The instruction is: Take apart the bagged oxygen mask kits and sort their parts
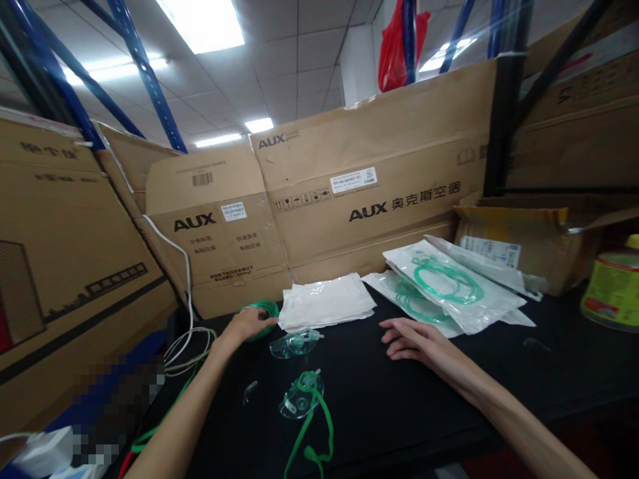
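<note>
Several printed cardboard cartons wall in the workspace; the AUX carton [309, 249] spans the back, its Chinese text and barcode labels facing forward. Black tabletop [379, 412] in front of it, bearing all the small items. At right rear, an opened cardboard box [544, 249] with a label on its side. Near it, overlapping transparent-and-white packets [482, 313], coiled green tubing visible inside. Left of these, against the AUX carton, a pile of flat white packets [327, 303]. Far right: a yellow-capped bottle [612, 289] with a yellow-green label.

Right hand [412, 339]: fingers extended and loosely spread, nothing held, just in front of the packets with tubing. Left hand [253, 324]: fingers curved at a loose green tubing coil [268, 308], which lies beside the left end of the white pile; whether they grip it, cannot tell.

Two clear face masks between the forearms: rear mask [294, 344] just in front of the white pile, front mask [302, 398] nearer the wearer. Green strap [328, 422] trails from the front one. Smallest: a clear plastic piece [248, 392] left of that mask.
</note>
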Available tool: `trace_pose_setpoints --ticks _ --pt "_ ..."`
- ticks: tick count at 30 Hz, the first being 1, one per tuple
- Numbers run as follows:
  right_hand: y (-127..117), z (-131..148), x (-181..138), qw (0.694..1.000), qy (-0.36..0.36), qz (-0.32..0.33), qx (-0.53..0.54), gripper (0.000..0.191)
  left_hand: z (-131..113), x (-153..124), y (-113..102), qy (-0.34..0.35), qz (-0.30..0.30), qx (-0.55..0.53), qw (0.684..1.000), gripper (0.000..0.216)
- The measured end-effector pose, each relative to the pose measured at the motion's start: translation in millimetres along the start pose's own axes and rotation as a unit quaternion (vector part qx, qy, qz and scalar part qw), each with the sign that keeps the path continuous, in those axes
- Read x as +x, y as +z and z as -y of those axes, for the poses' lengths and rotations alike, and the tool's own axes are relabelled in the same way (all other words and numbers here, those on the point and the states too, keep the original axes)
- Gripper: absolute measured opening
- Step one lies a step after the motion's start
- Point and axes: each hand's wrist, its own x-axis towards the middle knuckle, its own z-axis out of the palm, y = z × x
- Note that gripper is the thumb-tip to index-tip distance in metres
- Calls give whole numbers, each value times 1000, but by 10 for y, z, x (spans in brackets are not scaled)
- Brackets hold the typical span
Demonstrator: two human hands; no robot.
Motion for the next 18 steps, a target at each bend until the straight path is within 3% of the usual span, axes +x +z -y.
trace_pose_setpoints --ticks 9,14,18 --pt "43 37 -16 999 -5 1 -38 54 -21 -40 40 10 31 1 999 29" --pt "60 76 -14 996 -21 -3 -81 58 -74 -201 -87 6 -45 -1 999 36" --pt "210 57 -68 990 -37 13 -137 52 -233 -723 -170 52 -115 -31 992 55"
